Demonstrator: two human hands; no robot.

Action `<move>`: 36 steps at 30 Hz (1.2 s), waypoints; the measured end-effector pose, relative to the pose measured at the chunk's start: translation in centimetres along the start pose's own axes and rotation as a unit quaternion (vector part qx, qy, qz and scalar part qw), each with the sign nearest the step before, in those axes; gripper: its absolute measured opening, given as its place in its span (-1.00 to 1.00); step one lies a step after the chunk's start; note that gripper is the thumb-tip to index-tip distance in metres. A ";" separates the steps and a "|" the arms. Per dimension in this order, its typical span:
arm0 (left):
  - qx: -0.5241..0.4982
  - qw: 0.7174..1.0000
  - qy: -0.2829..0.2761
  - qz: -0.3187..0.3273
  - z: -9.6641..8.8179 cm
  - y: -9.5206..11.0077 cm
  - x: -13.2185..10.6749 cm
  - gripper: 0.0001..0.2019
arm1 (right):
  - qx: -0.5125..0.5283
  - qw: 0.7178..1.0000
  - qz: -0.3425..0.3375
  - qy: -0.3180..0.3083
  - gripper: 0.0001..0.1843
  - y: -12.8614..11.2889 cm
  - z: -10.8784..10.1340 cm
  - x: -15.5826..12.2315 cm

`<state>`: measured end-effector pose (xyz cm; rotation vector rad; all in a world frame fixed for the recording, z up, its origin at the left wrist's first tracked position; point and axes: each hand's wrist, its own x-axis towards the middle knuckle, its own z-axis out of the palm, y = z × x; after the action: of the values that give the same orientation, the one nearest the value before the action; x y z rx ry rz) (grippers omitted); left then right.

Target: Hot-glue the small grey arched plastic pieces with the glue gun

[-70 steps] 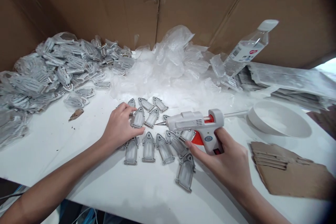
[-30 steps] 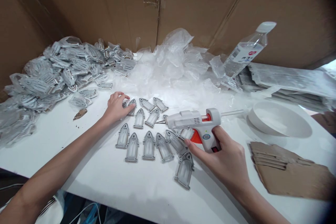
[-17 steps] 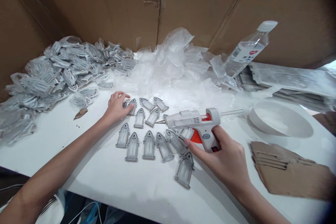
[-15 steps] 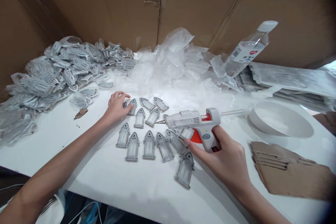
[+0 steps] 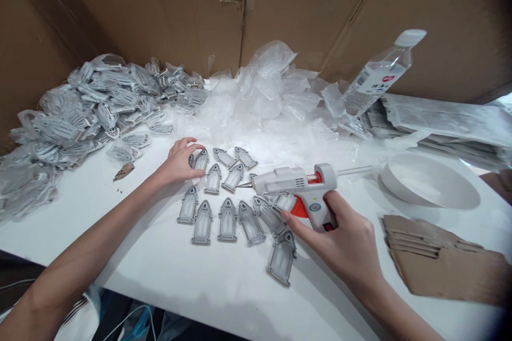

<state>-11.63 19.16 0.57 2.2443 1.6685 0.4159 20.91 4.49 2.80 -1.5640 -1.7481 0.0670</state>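
My right hand is wrapped round the grip of a white glue gun with an orange trigger and a clear glue stick in its back. Its metal nozzle points left, over small grey arched window pieces with pale panes. Several of these lie in loose rows on the white table. At the back left of the rows, my left hand has its thumb and forefinger at the two ends of one arched window piece. That piece still appears to be at table level. Part of another shows behind it.
A heap of bagged grey pieces covers the back left. Clear plastic bags pile up in the middle, beside a tilted water bottle. On the right are a white bowl, torn cardboard and stacked flat packs.
My left thumb has shifted down to the lower end of the arched window piece, and the forefinger reaches over its tip. The piece has moved slightly. My right hand and the glue gun stay put.
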 end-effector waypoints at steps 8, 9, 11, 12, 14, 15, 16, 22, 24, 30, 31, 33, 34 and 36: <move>-0.004 0.998 -0.057 0.041 -1.2 0.0 0.9 -0.26 | -0.001 1.000 0.006 -0.001 -0.53 0.1 0.1 0.0; -0.006 0.997 -0.057 0.044 -1.4 0.1 0.9 -0.27 | 0.000 1.000 0.004 0.000 -0.54 0.1 0.1 0.0; -0.017 0.998 -0.050 0.043 -2.1 0.7 0.5 -0.27 | 0.000 1.000 0.002 0.001 -0.54 0.1 0.1 0.0; -0.026 0.998 -0.044 0.039 -2.5 1.1 0.1 -0.25 | 0.001 1.000 0.001 0.001 -0.54 0.1 0.1 0.0; -0.053 0.998 -0.023 0.017 -3.1 2.2 -1.0 -0.22 | 0.005 1.000 0.000 0.002 -0.53 0.0 0.0 -0.1; -0.064 0.998 -0.013 0.013 -3.4 2.8 -1.7 -0.21 | 0.008 1.000 -0.002 0.003 -0.52 0.0 0.0 -0.1; -0.070 0.997 -0.001 0.016 -3.6 3.4 -2.4 -0.21 | 0.011 1.000 -0.002 0.004 -0.51 -0.1 -0.1 -0.1; -0.075 0.993 0.030 0.085 -2.9 6.5 -6.1 -0.28 | 0.022 1.000 0.002 -0.007 -0.53 -0.7 -0.2 -0.4; -0.070 0.990 0.042 0.119 -2.1 6.9 -6.7 -0.29 | 0.024 1.000 -0.002 -0.015 -0.57 -0.8 -0.1 -0.5; -0.078 0.976 0.060 0.193 0.0 7.4 -7.8 -0.29 | 0.013 0.999 0.010 -0.039 -0.71 -0.7 0.0 -0.6; -0.085 0.973 0.063 0.204 0.1 7.4 -7.9 -0.29 | 0.012 0.999 0.009 -0.040 -0.72 -0.7 0.0 -0.6; -0.098 0.968 0.071 0.219 0.2 7.4 -8.1 -0.29 | 0.014 0.999 -0.005 -0.036 -0.70 -0.6 0.0 -0.6; -0.103 0.966 0.077 0.224 0.3 7.4 -8.2 -0.29 | 0.015 0.999 -0.016 -0.034 -0.67 -0.6 -0.1 -0.6; -0.108 0.964 0.088 0.227 0.3 7.3 -8.3 -0.29 | 0.013 0.999 -0.033 -0.032 -0.62 -0.6 -0.1 -0.7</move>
<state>-7.45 9.23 2.98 2.4649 1.0956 0.8839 20.43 3.74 2.84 -1.4981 -1.8402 0.1067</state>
